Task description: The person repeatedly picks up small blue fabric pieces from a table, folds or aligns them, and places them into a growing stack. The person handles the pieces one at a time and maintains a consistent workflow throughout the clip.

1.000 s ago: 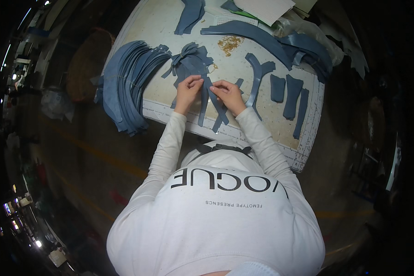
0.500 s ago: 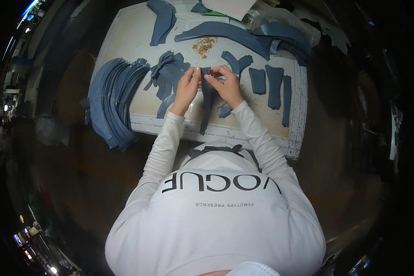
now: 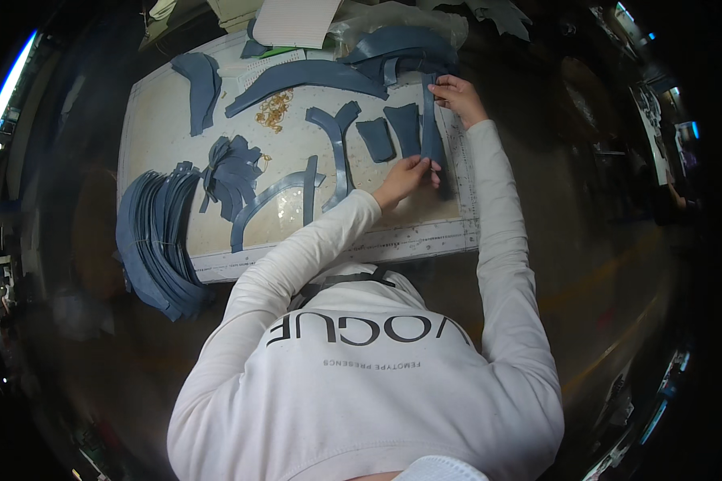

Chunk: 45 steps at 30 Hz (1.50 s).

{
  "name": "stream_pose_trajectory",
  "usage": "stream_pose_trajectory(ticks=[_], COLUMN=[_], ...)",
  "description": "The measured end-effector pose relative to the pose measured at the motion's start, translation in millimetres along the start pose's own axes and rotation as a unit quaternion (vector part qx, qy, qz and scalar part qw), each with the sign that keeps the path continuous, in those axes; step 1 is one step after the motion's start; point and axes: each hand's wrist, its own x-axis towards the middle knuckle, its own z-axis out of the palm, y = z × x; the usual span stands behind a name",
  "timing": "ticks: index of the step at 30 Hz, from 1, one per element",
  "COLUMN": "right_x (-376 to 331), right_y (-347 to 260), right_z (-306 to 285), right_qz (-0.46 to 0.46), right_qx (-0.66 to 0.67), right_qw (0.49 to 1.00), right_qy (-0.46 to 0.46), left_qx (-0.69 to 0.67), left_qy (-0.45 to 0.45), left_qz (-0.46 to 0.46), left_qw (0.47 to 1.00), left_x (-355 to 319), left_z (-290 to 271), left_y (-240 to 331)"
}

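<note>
A narrow blue-grey strip [image 3: 428,116] runs lengthwise between my two hands at the table's right side. Its far end is pinched by my right hand [image 3: 460,98], and the fingers of my left hand [image 3: 407,178] are closed at its near end. Whether it lies on other strips, I cannot tell. Just left of it rests a flared blue-grey piece [image 3: 405,127], and beside that a short tapered piece [image 3: 375,140]. Further left are a forked piece [image 3: 337,136], a short straight strip [image 3: 309,196] and a curved strip [image 3: 253,212].
A thick tied bundle of curved pieces [image 3: 148,240] overhangs the table's left edge, near a fanned cluster [image 3: 231,176]. Yellow rubber bands [image 3: 274,111] lie mid-table. Behind are long curved pieces [image 3: 305,77], a stack [image 3: 413,50], white paper [image 3: 297,22] and clear plastic [image 3: 449,24].
Both hands have moved from the table's middle to its right side, onto the narrow strip there. The dark strip they held earlier is no longer at the middle. The view has shifted too.
</note>
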Motion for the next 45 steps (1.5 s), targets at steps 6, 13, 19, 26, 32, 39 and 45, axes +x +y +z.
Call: stream_pose_trajectory(ticks=[6, 13, 19, 26, 32, 39, 45], right_x=[16.5, -3.6, -15.1, -14.6, -23.7, -83.8, -58.6], right_y=[79.9, 84.1, 80.9, 78.7, 46.4, 38.2, 30.7], right_z=[-14.7, 1.3, 31.7, 27.5, 61.1, 206.3, 225.2], right_qz=[0.060, -0.017, -0.051, -0.073, -0.230, -0.351, -0.122], right_qx=[-0.122, -0.422, -0.546, -0.523, -0.442, -0.303, -0.213], right_qw=[0.988, 0.896, 0.829, 0.846, 0.858, 0.803, 0.869], right_qy=[0.070, 0.138, 0.108, 0.071, 0.124, -0.375, -0.430], left_qx=[-0.057, 0.148, 0.303, 0.381, 0.549, 0.496, 0.216], left_qy=[0.001, -0.091, 0.046, 0.418, 0.425, 0.343, 0.365], left_qz=[-0.137, -0.162, 0.071, 0.070, 0.081, 0.042, 0.093], left_qw=[0.989, 0.971, 0.949, 0.822, 0.715, 0.797, 0.901], left_x=[21.4, -15.0, -72.6, -171.8, -187.4, -181.6, -224.7], left_z=[37.0, 29.5, -40.8, -137.9, -108.2, -116.2, -169.4], left_y=[-41.8, -34.4, 12.9, 30.4, -20.0, -17.8, 25.4])
